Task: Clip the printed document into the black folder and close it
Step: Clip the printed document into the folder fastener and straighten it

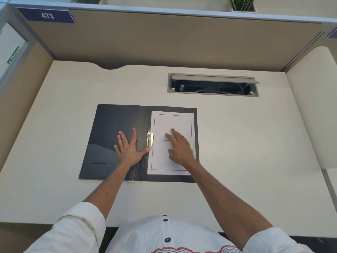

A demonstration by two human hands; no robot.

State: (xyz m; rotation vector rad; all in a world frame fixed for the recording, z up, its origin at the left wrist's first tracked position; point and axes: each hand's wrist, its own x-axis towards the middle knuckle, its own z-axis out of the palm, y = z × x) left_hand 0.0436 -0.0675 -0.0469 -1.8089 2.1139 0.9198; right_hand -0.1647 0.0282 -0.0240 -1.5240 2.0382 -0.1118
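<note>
The black folder (pixel 109 125) lies open and flat on the desk. On its right half rests the printed document (pixel 173 121), a white page with a thin black frame and a short title. A brass spring clip (pixel 149 138) stands at the spine, along the page's left edge. My left hand (pixel 128 147) lies flat with spread fingers on the inside of the left cover, its thumb touching the lower end of the clip. Pressing down on the middle of the page is my right hand (pixel 179 147), fingers apart, covering part of the title.
The cream desk (pixel 246 143) sits inside tan cubicle partitions (pixel 164 39). An open grey cable hatch (pixel 213 84) with wires lies behind the folder to the right. A blue plate numbered 473 (pixel 47 15) marks the back wall. Potted plants (pixel 241 3) stand above it.
</note>
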